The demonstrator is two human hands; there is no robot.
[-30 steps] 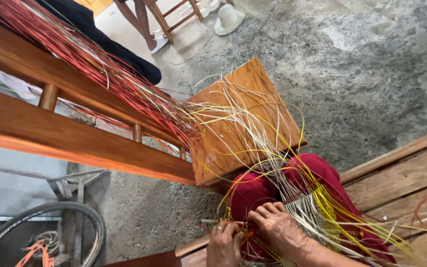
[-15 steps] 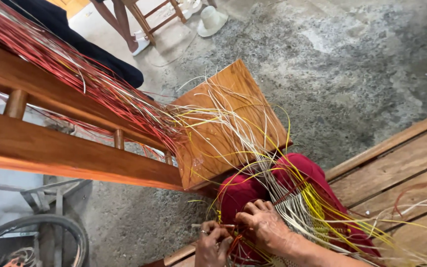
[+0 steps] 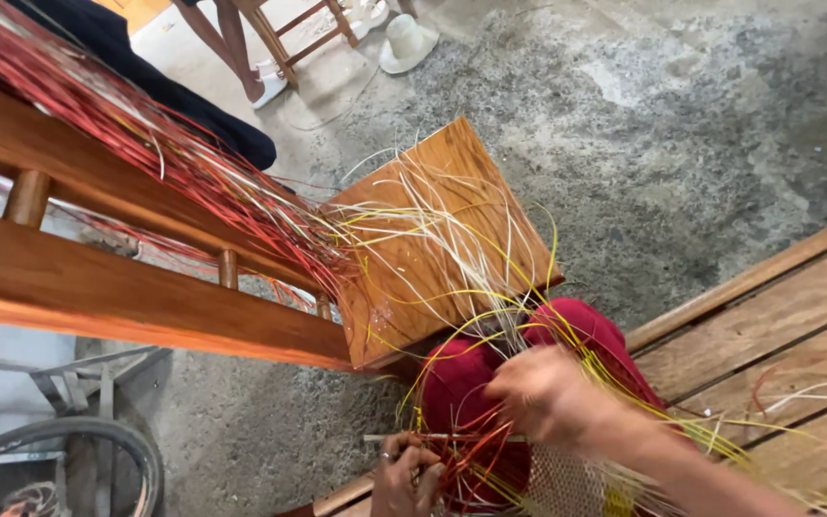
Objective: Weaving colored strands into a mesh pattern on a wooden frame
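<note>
My right hand [image 3: 552,397] is blurred in motion above my lap, its fingers closed around yellow and pale straw strands [image 3: 490,316]. At the bottom edge my left hand [image 3: 409,474] pinches red and yellow strands against a thin stick. A piece of woven mat [image 3: 567,483] lies under my right forearm. My legs in dark red trousers [image 3: 461,378] sit beneath the work. Loose pale and yellow strands fan up over a wooden board [image 3: 433,239]. A long bundle of red strands [image 3: 136,144] lies along a wooden rail.
Two wooden rails [image 3: 126,306] of a bench cross the left side. A bicycle wheel [image 3: 78,460] is at the bottom left. Wooden planks [image 3: 777,325] lie at the right on a concrete floor. Another person's feet and a wooden stool [image 3: 270,48] are at the top, beside a white hat [image 3: 409,43].
My right hand has lifted away from my left and pulled the strands up and to the right. My left hand has stayed low on the work. The view has shifted a little.
</note>
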